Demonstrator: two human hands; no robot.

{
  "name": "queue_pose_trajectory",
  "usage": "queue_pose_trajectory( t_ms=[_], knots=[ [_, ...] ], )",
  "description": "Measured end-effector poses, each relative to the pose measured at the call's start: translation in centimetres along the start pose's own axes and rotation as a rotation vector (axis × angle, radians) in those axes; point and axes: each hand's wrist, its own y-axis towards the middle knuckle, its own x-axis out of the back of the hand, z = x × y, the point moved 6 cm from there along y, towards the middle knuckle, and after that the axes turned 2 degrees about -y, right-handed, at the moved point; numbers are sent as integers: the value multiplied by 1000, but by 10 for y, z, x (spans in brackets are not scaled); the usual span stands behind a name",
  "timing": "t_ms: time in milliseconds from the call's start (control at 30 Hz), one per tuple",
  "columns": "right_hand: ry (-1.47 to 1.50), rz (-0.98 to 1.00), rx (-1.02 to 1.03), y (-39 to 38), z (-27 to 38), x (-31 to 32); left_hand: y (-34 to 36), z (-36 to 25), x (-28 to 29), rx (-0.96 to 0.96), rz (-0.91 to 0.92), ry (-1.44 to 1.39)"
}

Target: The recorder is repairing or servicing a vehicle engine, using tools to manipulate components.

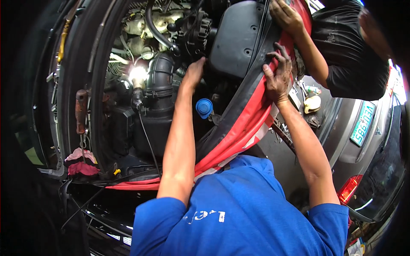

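Observation:
My left hand (194, 74) reaches down into the engine bay, between a ribbed black air intake hose (161, 77) and a black plastic cover (235, 38). Its fingertips are hidden among dark parts near a pulley-like unit (200, 32), so whether they grip anything does not show. Lower right of that hand sits a blue reservoir cap (204, 108). With fingers apart and smudged dark, my right hand (278, 77) rests on the red and black fender cover (243, 123) draped over the car's edge. A lit work lamp (138, 79) shines beside the hose.
A co-worker in a black shirt (348, 47) leans in at the upper right, one hand (287, 17) on the fender cover. A screwdriver (81, 106) and red rag (83, 167) lie along the left edge. Tools (284, 136) lie right; a grey car (341, 149) stands beyond.

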Motion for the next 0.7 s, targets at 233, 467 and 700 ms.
queue_pose_trajectory(
  t_ms=[233, 467, 700],
  knots=[
    [19, -10, -33, 2, 5, -3, -46, -144, 1, -390, -285, -21],
    [-1, -29, -26, 1, 4, -1, -30, -167, -29, -486, -223, 316],
    [5, -55, -14, 0, 0, -1, -73, -185, -48, -619, -505, 739]
  ],
)
